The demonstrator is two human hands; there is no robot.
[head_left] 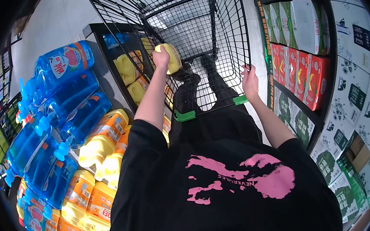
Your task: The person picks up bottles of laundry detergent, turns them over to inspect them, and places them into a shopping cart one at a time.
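Observation:
My left hand (161, 57) grips a yellow bottle (172, 58) and holds it over the black wire shopping cart (214, 39), just inside its left wall. My right hand (249, 81) rests on the cart's right rear edge, fingers curled over the wire near the green handle clip (240, 99). The cart basket in front of me looks bare apart from the bottle held above it. My black shirt with a pink print fills the lower middle of the view.
On the left, shelves hold large blue bottles (64, 66) and several yellow-orange bottles (104, 137). On the right, shelving (320, 124) carries red cartons (305, 73) and stacked white and green boxes (357, 97). The aisle floor ahead is pale tile.

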